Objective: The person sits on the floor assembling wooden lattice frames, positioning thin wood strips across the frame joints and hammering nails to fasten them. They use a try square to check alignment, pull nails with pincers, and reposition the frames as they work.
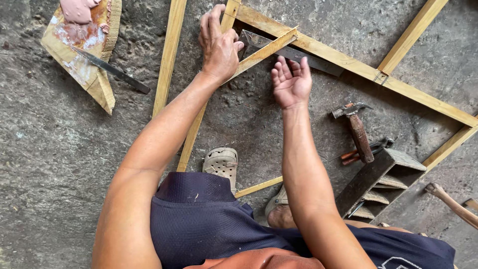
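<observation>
Arms: both were bare from shoulder to wrist, with no sleeves, watch or rings showing.
Left hand (219, 50): wore no glove.
Right hand (291, 83): wore no glove.
Shorts (209, 224): were dark navy mesh fabric with a white mark near the right edge.
Sandals (221, 163): were beige, perforated, rubber-like clogs.

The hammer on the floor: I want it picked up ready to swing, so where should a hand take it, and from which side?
Grip the hammer by its brown wooden handle, coming from its lower, free end. The metal head points up toward the wooden frame, while the handle's end overlaps the pliers.
</observation>
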Demonstrator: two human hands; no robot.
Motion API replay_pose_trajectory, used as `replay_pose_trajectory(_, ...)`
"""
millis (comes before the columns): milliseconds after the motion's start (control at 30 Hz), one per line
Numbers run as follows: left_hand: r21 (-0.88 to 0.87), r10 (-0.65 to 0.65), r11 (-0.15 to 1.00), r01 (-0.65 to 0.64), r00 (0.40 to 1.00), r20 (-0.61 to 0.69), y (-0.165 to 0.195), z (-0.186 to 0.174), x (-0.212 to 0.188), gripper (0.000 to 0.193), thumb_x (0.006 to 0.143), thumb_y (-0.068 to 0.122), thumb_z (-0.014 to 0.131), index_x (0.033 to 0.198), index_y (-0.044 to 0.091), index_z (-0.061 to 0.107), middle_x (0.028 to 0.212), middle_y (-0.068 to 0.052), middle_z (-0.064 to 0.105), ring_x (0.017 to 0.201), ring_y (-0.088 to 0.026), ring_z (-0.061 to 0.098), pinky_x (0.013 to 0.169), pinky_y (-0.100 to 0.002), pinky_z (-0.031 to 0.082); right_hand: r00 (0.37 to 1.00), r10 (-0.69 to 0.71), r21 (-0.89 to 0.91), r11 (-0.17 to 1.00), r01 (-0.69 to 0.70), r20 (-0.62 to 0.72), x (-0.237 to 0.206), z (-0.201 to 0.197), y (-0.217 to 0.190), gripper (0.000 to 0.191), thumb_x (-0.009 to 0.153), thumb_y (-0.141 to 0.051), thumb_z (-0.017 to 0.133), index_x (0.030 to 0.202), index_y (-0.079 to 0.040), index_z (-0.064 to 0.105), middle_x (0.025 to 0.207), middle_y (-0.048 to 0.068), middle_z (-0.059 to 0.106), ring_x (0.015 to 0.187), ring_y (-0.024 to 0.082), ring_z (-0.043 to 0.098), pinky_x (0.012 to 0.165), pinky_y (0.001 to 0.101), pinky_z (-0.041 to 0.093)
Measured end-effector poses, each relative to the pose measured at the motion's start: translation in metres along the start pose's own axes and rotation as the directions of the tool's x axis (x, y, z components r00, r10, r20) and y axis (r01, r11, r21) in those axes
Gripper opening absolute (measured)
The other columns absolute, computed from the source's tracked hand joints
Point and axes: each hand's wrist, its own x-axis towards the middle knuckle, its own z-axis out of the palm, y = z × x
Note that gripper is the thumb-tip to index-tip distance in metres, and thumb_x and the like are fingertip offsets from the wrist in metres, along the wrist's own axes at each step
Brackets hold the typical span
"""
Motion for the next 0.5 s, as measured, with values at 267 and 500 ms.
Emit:
replay_pose_trajectory(267, 0.145, 0.082, 0.986, -0.082, 0.997, 0.006, 0.003, -0.003, 0.007, 0.047, 0.078, 0.034, 0.090, 0.091, -0.002, 0.063, 0.153, -0.024, 0.027, 0.143, -0.046, 0.028, 0.118, -0.060, 0.030, 1.000, -0.004, -0.184, 0.983, -0.001, -0.023, 0.010, -0.010, -0.009, 0.022, 0.103, -0.026, 0.059, 0.105, -0.005, 0.053, 0.100, 0.019, 0.074, 0.093, 0.033, 0.076, 0.081, 0.0451, 0.066)
replay_pose_trajectory(500, 0.206, 0.200, 0.962, -0.180, 0.976, -0.081, -0.003, -0.009, 0.002, 0.034, 0.084, 0.016, 0.082, 0.103, -0.001, 0.059, 0.151, -0.022, 0.034, 0.137, -0.036, 0.048, 0.117, -0.042, 0.046, 1.000, 0.002, -0.206, 0.978, -0.005, -0.016, 0.014, 0.000, -0.002, 0.023, 0.104, -0.023, 0.056, 0.112, -0.002, 0.052, 0.108, 0.021, 0.073, 0.097, 0.032, 0.076, 0.083, 0.0434, 0.065)
